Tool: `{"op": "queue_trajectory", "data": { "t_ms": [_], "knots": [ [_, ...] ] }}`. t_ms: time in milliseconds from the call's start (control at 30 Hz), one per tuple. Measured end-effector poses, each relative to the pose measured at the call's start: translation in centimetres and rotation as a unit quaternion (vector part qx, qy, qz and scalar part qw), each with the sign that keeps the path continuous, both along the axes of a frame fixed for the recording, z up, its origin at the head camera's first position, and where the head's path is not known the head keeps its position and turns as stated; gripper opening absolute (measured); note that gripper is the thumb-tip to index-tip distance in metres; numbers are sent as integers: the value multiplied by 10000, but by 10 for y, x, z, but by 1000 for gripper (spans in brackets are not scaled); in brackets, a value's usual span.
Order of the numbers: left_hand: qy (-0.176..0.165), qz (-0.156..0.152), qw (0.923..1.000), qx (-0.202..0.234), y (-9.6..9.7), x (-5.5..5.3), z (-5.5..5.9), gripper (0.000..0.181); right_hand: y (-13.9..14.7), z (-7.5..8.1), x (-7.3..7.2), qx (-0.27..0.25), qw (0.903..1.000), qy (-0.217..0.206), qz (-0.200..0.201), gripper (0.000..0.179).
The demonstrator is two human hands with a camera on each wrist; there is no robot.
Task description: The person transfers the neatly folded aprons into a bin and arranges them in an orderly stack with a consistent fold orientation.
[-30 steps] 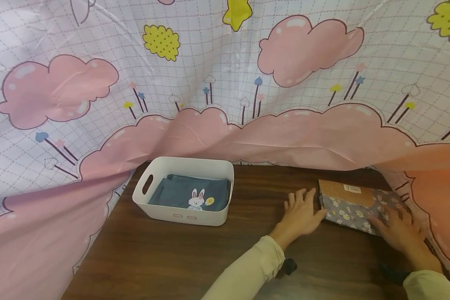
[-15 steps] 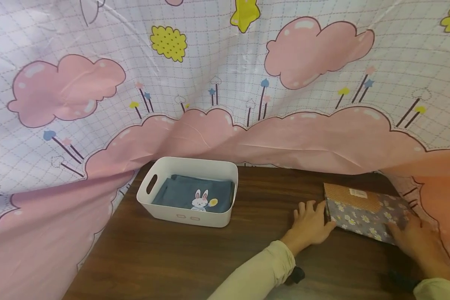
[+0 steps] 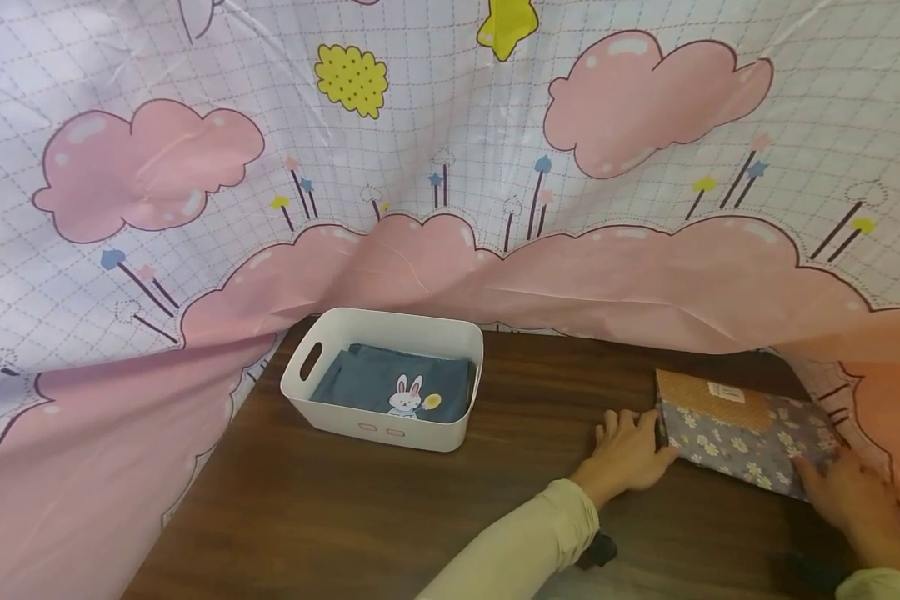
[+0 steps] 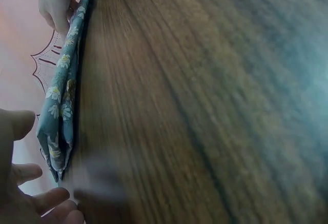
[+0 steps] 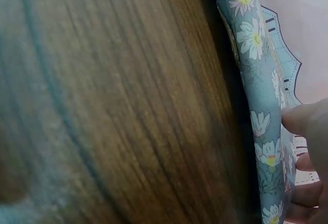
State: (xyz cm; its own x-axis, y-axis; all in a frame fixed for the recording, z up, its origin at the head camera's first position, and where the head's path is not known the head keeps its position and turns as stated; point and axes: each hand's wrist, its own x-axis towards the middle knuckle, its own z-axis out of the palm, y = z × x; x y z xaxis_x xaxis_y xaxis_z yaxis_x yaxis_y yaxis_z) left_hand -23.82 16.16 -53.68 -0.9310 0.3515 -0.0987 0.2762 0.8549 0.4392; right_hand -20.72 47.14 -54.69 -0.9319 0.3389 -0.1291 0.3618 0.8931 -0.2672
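A folded grey-blue daisy-print cloth with a brown section and a white label lies at the right of the table. My left hand is at its left edge, with fingers spread around the folded end; the left wrist view shows the cloth's layered end between thumb and fingers, without a clear grip. At the right end, my right hand rests with its thumb on the cloth's upper face. Its other fingertips lie along the far part, partly hidden.
A white plastic basket with a cutout handle stands at the back left. Inside it lies a folded dark blue cloth with a rabbit print. A patterned pink and white curtain borders the brown wooden table.
My right hand has slid from over the floral cloth toward its right end. The cloth has shifted slightly nearer to me, my left hand staying at its left edge. The head view has turned slightly.
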Motion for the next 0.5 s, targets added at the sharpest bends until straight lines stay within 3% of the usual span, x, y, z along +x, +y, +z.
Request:
{"op": "queue_trajectory", "data": {
  "t_ms": [167,400,500],
  "knots": [
    [-45,-52,10000,-12,3,-2,0,61,1,2,-3,-54,9988,-400,-279,90],
    [-253,-73,9996,77,6,-2,5,58,3,5,1,-151,9998,20,129,88],
    [-284,-76,9995,121,7,-3,7,56,5,6,2,-329,9994,-33,136,91]
  ]
}}
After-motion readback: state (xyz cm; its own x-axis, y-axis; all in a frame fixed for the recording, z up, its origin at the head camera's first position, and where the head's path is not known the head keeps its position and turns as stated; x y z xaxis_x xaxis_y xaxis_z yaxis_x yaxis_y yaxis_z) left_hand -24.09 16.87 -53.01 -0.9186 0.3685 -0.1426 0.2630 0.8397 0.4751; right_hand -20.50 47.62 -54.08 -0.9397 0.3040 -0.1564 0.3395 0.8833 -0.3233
